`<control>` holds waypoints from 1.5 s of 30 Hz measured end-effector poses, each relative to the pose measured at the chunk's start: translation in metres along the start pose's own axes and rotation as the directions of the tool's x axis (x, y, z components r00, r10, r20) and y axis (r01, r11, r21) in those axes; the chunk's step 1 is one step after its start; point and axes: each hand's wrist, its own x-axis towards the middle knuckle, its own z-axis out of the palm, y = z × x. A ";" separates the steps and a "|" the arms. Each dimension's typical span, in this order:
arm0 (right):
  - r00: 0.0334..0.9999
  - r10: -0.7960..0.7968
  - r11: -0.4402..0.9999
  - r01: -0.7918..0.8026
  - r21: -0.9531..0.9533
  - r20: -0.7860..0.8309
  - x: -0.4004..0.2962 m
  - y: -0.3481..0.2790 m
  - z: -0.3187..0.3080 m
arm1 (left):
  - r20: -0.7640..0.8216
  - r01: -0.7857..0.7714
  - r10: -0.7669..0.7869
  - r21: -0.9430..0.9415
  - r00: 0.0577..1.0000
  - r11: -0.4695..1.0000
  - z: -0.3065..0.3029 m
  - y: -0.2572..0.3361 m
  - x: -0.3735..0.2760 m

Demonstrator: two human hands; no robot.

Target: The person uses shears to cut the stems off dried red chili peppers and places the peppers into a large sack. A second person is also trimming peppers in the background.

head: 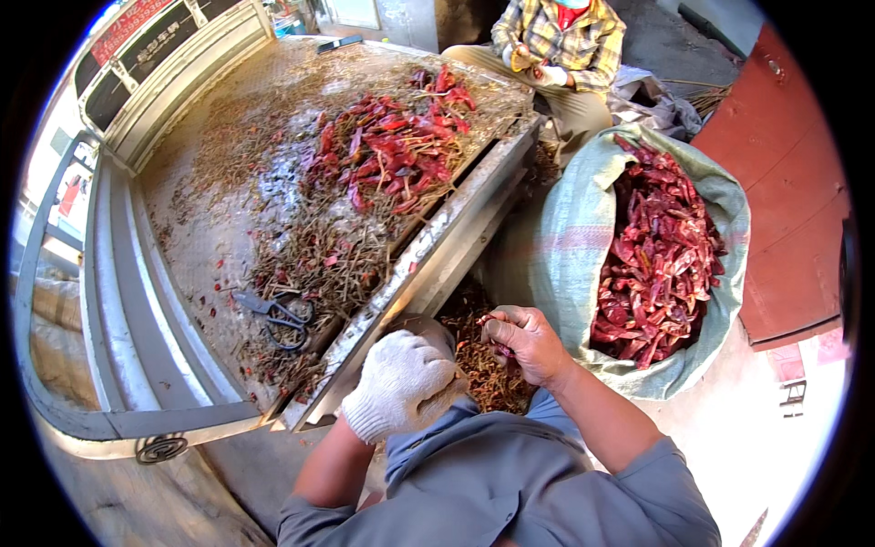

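Observation:
Bare and in front of my lap, my right hand [523, 342] pinches a dark red dried chili pepper [504, 350], mostly covered by the fingers. My left hand [407, 383] wears a white knit glove and is curled beside the truck bed's edge. The glove's back faces me, so whether anything is inside its fingers cannot be told. Between my knees, below both hands, lies a heap of chili stems and scraps [478, 362]. Right of my right hand stands a large woven sack [567, 232], its rim rolled down, full of dried red chilies [656, 260].
On the truck bed [198, 239] lie a pile of red chilies [396, 150], loose stems [328, 253] and black-handled scissors [280, 318]. Its metal edge [410, 273] runs close to my left hand. Across from me sits a co-worker [560, 48] in gloves. A red metal panel [779, 191] stands beyond the sack.

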 end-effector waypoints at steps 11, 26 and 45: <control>0.750 -0.654 0.350 0.189 -0.917 -0.095 -0.050 -0.085 -0.085 | 0.024 0.403 -0.443 0.376 0.896 0.835 0.009 -0.044 0.011; 0.540 -0.808 0.239 -0.062 -0.969 -0.234 -0.069 -0.094 -0.129 | -0.247 0.806 -0.839 0.498 0.485 0.319 -0.057 -0.203 0.100; 0.740 -0.391 -0.357 0.426 -0.832 0.547 0.070 -0.058 0.019 | -0.046 0.433 -0.431 0.167 0.901 0.886 -0.009 -0.060 0.034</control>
